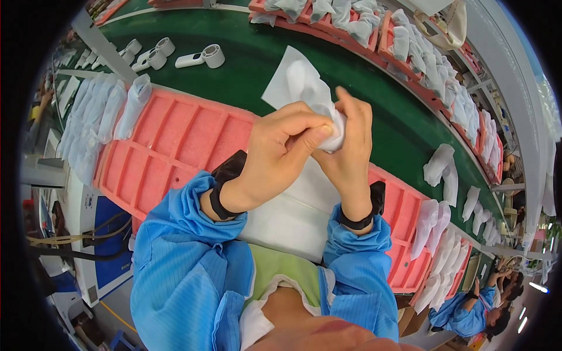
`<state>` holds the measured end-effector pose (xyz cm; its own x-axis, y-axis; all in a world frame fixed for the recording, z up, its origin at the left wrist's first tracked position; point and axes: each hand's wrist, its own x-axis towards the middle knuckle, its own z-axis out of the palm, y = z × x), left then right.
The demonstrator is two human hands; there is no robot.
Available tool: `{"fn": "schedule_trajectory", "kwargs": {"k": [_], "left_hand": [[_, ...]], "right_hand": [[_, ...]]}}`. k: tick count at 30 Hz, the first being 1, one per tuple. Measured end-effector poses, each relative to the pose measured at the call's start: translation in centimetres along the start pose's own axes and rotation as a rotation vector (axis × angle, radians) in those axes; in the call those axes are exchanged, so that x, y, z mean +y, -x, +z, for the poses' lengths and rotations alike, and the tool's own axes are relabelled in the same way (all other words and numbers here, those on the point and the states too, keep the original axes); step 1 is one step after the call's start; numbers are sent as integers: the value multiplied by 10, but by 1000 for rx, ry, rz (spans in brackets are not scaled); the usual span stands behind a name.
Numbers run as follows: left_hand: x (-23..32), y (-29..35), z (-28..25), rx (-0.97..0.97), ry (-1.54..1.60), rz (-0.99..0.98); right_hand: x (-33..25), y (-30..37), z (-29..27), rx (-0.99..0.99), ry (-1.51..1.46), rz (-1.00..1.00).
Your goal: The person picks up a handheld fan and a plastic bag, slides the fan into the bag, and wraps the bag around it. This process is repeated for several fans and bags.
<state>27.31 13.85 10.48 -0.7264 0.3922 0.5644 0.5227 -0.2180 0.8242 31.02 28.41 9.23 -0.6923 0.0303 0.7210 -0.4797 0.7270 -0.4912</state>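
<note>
A bundle in thin white wrapping [304, 85] is between my hands, over the green table [246, 79]. One flat corner of the wrapping sticks out at the upper left, and a rounded lump shows through it. My left hand [284, 152] pinches the near end between thumb and fingers. On the other side, my right hand [350, 146] steadies the same end, its index finger raised and its other fingers partly hidden. What lies inside the wrapping is covered. Beneath my wrists is a stack of white sheets [287, 219].
Pink foam trays [175, 134] with compartments lie to both sides; white-wrapped pieces [133, 105] fill some. Unwrapped white handheld fans [202, 57] lie at the back left. More filled trays [404, 50] line the far side. Loose wrapped pieces [443, 169] and a co-worker [468, 313] are at right.
</note>
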Motion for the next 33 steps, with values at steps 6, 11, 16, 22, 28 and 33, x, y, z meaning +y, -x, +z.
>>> {"fn": "schedule_trajectory", "kwargs": {"k": [6, 11, 16, 22, 28, 33], "left_hand": [[-8, 13, 20, -94, -373, 255], [-14, -5, 15, -72, -307, 241], [-24, -21, 3, -40, -331, 156], [-26, -29, -17, -296, 430, -35], [-39, -23, -9, 93, 114, 85], [-42, -18, 5, 287, -204, 264]], "right_hand": [[17, 2, -4, 51, 116, 87], [15, 5, -6, 149, -103, 481], [6, 7, -5, 19, -486, 406], [36, 12, 2, -266, -513, 352], [37, 9, 3, -32, -53, 323], [21, 8, 5, -26, 360, 374]]}}
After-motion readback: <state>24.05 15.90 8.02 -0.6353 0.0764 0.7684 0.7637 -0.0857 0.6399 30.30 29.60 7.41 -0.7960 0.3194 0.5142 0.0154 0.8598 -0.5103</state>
